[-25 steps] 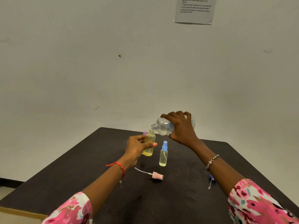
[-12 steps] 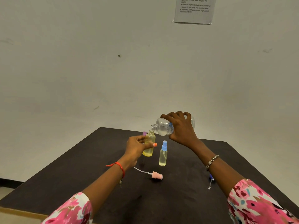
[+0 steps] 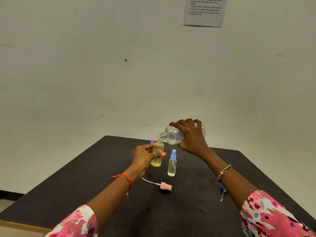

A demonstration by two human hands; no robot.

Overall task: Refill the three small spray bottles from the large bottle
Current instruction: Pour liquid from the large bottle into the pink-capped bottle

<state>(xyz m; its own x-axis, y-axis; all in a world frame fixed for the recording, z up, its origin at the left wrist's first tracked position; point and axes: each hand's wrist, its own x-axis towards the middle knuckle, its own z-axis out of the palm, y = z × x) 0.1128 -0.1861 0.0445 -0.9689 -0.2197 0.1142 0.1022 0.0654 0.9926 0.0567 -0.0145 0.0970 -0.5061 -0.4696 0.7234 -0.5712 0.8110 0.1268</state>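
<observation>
**Pour in progress: large bottle tipped over open yellow bottle**

Right hand (image 3: 191, 139) is gripping the large bottle (image 3: 174, 134) from above at frame centre, fingers wrapped over the clear body. Bottle is lying near horizontal, open neck pointing left and sitting just above the mouth of the uncapped small bottle (image 3: 158, 154). Can't tell whether liquid is actually flowing.

Left hand (image 3: 145, 157) is pinching that small bottle, thumb across the front, fingers behind; it's standing upright on the dark table (image 3: 188, 211) with yellow liquid inside. A purple cap (image 3: 152, 141) is poking up just behind it; the rest of that item is hidden.

Blue-capped spray bottle (image 3: 172, 164) is standing upright just right of the yellow one, cap on, pale liquid inside, not touching either hand.

Pink spray head (image 3: 165, 186) with its dip tube is lying on the table below the bottles, lower centre. Small blue item (image 3: 222, 187) with a chain is lying under the right forearm, identity unclear.

Printed sheet (image 3: 204, 11) is hanging on the wall, upper right.
</observation>
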